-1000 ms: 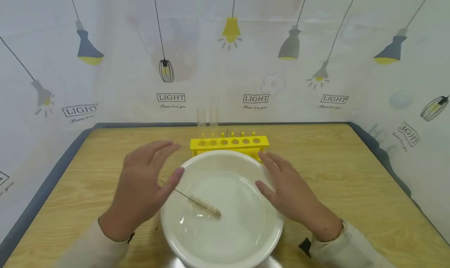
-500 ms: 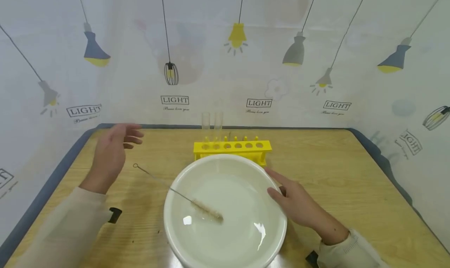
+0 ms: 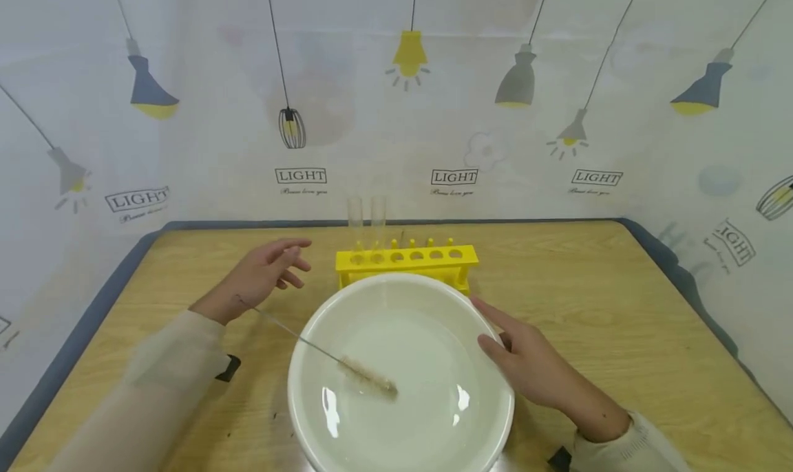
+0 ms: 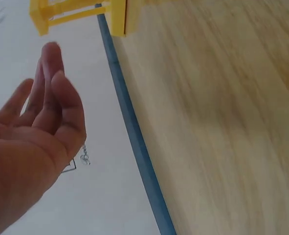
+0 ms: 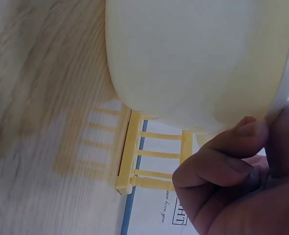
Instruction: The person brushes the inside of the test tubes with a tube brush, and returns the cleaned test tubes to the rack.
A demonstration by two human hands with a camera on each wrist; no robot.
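Observation:
A white basin (image 3: 403,431) of water stands at the front. A test tube brush (image 3: 368,379) lies in it, its bristles in the water and its wire handle slanting out over the left rim. With thumb and curled fingers, my right hand (image 3: 526,355) grips the basin's right rim; the right wrist view has the fingers against the basin's outer wall (image 5: 193,58). My left hand (image 3: 263,272) hovers over the table, left of a yellow test tube rack (image 3: 405,255). It holds nothing, its fingers loosely bent. The looped end of the brush overlaps the left wrist in the head view.
Two clear test tubes (image 3: 367,221) stand upright at the left end of the rack, just behind the basin. The wooden table (image 3: 588,286) has a blue-grey edge (image 3: 526,221), with a lamp-printed curtain (image 3: 365,128) around it.
My left hand first swings away to the left from the basin, then comes back right towards the rack. My right hand has closed onto the basin's right rim. The brush stays in the basin.

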